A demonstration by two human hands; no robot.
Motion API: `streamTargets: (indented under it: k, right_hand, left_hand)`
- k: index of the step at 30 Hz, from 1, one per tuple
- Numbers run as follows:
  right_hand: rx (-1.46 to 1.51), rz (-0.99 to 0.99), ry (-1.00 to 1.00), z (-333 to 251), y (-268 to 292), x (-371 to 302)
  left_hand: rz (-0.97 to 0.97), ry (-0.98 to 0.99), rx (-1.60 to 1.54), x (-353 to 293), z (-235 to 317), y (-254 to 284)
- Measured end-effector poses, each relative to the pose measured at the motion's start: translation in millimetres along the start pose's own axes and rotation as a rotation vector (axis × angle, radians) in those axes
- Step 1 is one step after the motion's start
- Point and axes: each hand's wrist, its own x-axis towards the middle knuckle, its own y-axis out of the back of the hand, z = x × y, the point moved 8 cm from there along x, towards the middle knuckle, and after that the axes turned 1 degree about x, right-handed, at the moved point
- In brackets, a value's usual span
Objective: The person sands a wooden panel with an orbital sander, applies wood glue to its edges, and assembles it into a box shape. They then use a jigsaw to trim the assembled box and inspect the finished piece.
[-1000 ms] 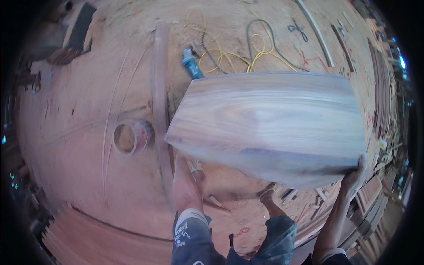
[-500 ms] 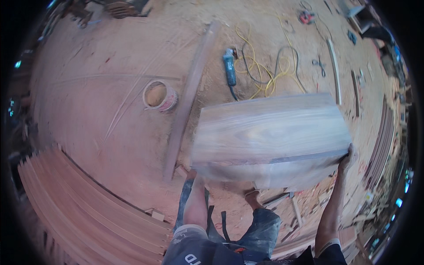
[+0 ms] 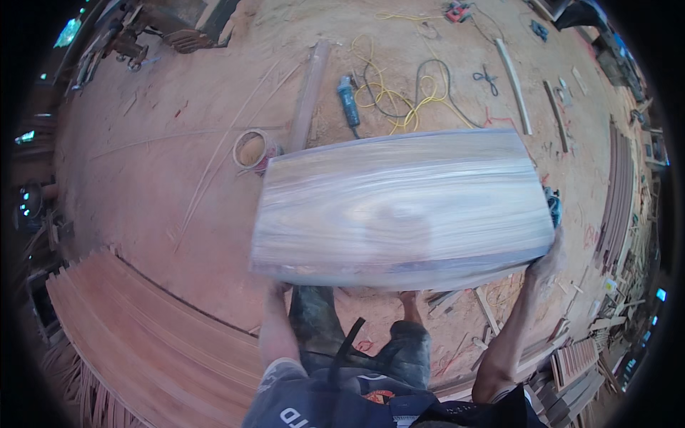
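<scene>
A broad wooden board (image 3: 403, 203) with streaked grain and a pale sheen is held up in front of my body, spanning the space between both hands. My left hand (image 3: 277, 287) grips its near left corner; the fingers are mostly hidden beneath it. At the near right corner, my right hand (image 3: 548, 258) is closed around the edge. The board's underside is out of sight, and it hides part of the floor.
A blue angle grinder (image 3: 348, 103) with a tangled yellow cable (image 3: 410, 107) lies beyond the board. A white bucket (image 3: 257, 150) stands by a long plank (image 3: 312, 93). Stacked planks (image 3: 153, 335) fill the near left; more planks (image 3: 617, 192) lie at right. Wood scraps litter the near right.
The board has moved left, and its top face now turns more fully toward me. Both hands have moved left with it, keeping hold. The view of the floor has shifted.
</scene>
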Motion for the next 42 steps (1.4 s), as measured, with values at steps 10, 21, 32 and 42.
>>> streamTargets:
  k: [10, 21, 32, 42]
  right_hand:
    - [0.128, 0.095, -0.247, 36, -11, -105]
    - [0.178, 0.114, -0.375, 141, 10, -136]
    - [-0.372, 0.132, -0.397, 170, -86, -75]
    - [-0.345, -0.119, -0.124, 209, -254, 16]
  left_hand:
    - [0.041, -0.068, 0.2, -20, 118, 96]
    - [0.027, -0.054, 0.25, 11, 132, 72]
    - [-0.01, -0.11, 0.313, 83, 171, 40]
    - [0.088, -0.287, 0.42, 174, 252, -36]
